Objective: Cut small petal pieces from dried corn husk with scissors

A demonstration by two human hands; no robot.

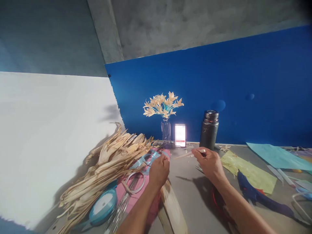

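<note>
My right hand [210, 164] is closed in a pinch on a thin, pale strip of corn husk [183, 156]. The strip's tapered end points left, toward my other hand, and a short pale end shows by the right fingertips. My left hand [159, 170] is curled shut above pink paper; whatever its fingers hold, if anything, is hidden. Beneath the left wrist lies a broad piece of dried husk [174, 208]. Beyond both hands, pale husk-like flowers [162, 104] stand in a clear glass vase [166, 133].
Dried corn husks [114, 159] are heaped at left, near a blue tape roll [103, 206], a white ring [135, 182] and thin wires [122, 206]. A lit phone [180, 135] and dark flask [209, 130] stand behind. A glue gun [258, 196] and yellow paper [251, 170] lie right.
</note>
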